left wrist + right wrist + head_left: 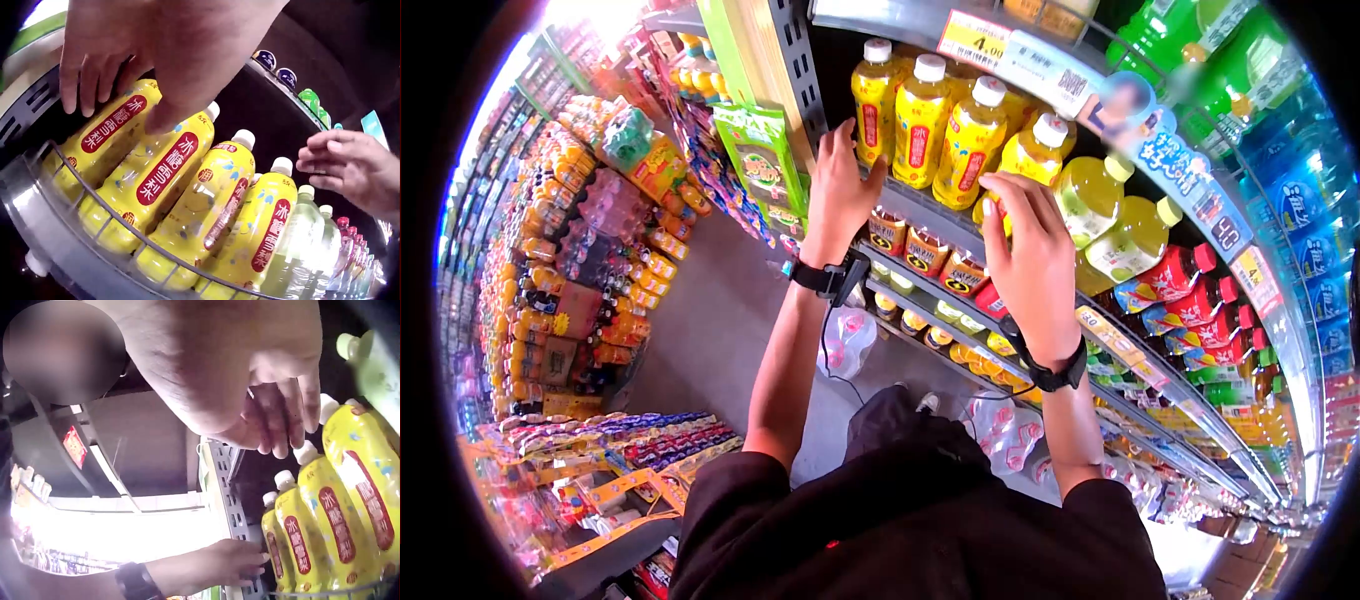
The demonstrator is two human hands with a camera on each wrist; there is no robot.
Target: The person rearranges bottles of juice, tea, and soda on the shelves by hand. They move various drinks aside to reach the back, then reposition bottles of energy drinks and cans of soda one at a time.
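Location: a shop aisle with a grey floor point(710, 320) at centre left. Stocked shelving point(550, 300) fills the left of the frame. A drinks rack occupies the upper right, carried on a perforated metal upright point(795, 70).

Work surface: a grey shelf point(930, 212) with a wire front rail point(94, 203). A yellow price tag point(973, 38) sits on the shelf edge above it.

Count, front row of this shelf:
- Four yellow drink bottles point(970, 140) with white caps and red labels. More stand behind them, and that number cannot be read.
- Two pale green bottles point(1090, 195), just to the right of the yellow ones.
- Red bottles point(1175, 275), lower right, one shelf down. The number is unclear.

Left hand point(840, 190): the hand is at the upper centre, on the leftmost yellow bottle point(873, 100). The fingers point(81, 81) lie nearly straight against the far side of the bottle. The thumb lies across its front. The bottle stands on the shelf beside the upright.

Right hand point(1030, 255): the hand is right of centre. The fingers are loosely spread and hold nothing. It hovers just in front of the fourth yellow bottle point(1035, 150).

Each wrist carries one black strap point(830, 275).
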